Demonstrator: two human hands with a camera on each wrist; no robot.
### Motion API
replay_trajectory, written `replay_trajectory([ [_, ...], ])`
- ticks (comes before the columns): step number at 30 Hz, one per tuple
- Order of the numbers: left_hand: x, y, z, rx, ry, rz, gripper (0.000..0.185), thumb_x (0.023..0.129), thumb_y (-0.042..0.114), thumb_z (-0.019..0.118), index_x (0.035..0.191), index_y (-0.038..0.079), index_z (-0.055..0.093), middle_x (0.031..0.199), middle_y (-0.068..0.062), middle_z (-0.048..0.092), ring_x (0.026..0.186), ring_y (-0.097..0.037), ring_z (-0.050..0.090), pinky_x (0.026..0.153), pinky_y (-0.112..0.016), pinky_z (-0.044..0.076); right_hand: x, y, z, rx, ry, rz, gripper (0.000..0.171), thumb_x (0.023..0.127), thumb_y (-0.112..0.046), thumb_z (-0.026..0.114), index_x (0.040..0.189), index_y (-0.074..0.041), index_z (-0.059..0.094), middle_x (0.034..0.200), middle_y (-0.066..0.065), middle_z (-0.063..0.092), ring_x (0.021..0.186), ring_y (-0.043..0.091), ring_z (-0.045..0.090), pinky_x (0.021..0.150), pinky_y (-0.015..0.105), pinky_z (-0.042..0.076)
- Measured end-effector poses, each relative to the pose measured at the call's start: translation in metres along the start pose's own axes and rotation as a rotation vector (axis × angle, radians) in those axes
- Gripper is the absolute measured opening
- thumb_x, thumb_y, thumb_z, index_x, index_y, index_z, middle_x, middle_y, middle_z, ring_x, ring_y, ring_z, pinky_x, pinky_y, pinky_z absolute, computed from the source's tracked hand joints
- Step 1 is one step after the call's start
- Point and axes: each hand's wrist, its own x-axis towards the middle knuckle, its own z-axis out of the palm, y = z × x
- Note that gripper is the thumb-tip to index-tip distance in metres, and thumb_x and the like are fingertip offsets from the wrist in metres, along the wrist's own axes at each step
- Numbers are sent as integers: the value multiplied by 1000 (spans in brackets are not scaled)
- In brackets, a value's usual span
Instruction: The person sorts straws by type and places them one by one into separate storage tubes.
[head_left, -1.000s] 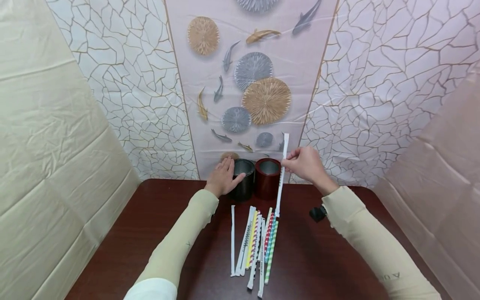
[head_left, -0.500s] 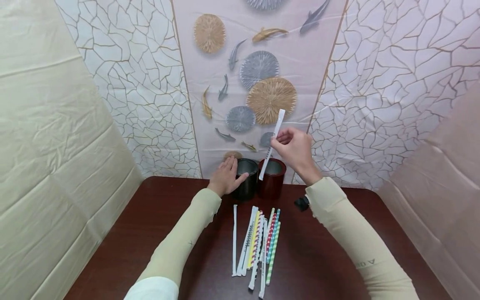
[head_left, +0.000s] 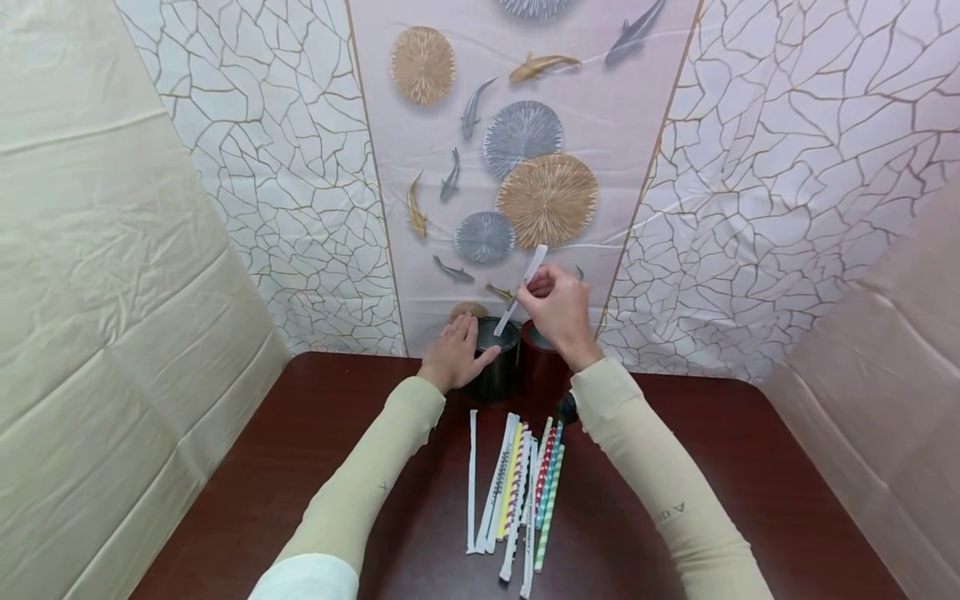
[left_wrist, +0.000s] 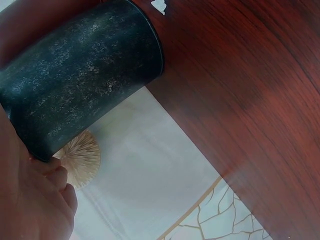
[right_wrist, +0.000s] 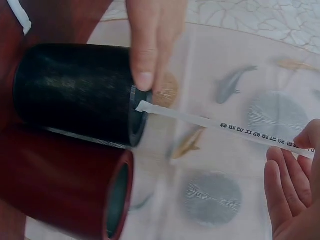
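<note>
Your right hand [head_left: 558, 308] sits just above centre of the head view, pinching a white paper-wrapped straw [head_left: 523, 287] between thumb and fingertips. The straw tilts, its upper end pointing to the upper right toward the fish-and-disc backdrop [head_left: 517, 133], its lower end dipping at the mouth of the black cup [head_left: 495, 367]. In the right wrist view that lower tip [right_wrist: 142, 106] meets the cup's rim [right_wrist: 136, 120], with printed lettering running along the wrapper toward your fingers [right_wrist: 300, 145] at the right edge.

Your left hand [head_left: 452, 354] is curled round the black cup from its left side, thumb along the front and fingers at the back; the left wrist view shows the cup's speckled dark wall [left_wrist: 80, 75] filling the upper left, with your palm [left_wrist: 30, 200] pressed to it at the lower left.

The red cup [head_left: 542, 371] stands touching the black one on its right, partly hidden behind your right wrist. Both stand at the far edge of the dark wooden counter [head_left: 750, 500], against the backdrop.

Below the cups, in the lower centre of the frame, a bunch of wrapped straws [head_left: 521, 492] lies on the counter, white, yellow, red-dotted, blue and green-striped, roughly parallel and overlapping. One white straw [head_left: 472, 479] lies apart at their left. A small black object [head_left: 567, 408] peeks out just beside your right sleeve [head_left: 652, 492].
</note>
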Motion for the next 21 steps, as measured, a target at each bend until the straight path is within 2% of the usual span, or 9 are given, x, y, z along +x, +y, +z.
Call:
replay_trajectory([
  [4,0,0,0,-5,-2,4,89,109,68,23,168,2,18,178,-16,17,166,-29,16,135,-42,19,-5,6,8,-33,-83,33,27,93,-19,80,108,3,73,103,19,80,94,31,80,85,43,65],
  [8,0,0,-1,-10,-9,5,89,109,68,23,169,2,16,178,-17,15,166,-29,15,135,-42,19,-9,12,7,-56,-169,84,48,94,-25,83,126,6,69,120,25,76,112,37,76,98,48,62],
  [10,0,0,0,-14,-16,3,89,109,68,22,169,2,15,178,-17,14,167,-30,14,135,-43,17,-11,15,4,-56,-185,96,50,94,-25,82,130,7,67,122,26,75,114,38,75,99,48,61],
  [15,0,0,-1,-15,-4,5,87,110,65,24,168,1,17,177,-18,15,166,-31,15,136,-43,17,-18,18,-13,-56,-202,89,45,94,-22,82,127,7,69,119,28,75,107,39,77,95,49,63],
  [21,-3,2,-1,-12,3,13,88,110,66,24,168,1,18,177,-18,16,166,-30,16,135,-42,17,-27,16,-36,-134,-246,94,35,95,-21,81,117,5,73,108,23,79,97,34,80,88,48,64],
])
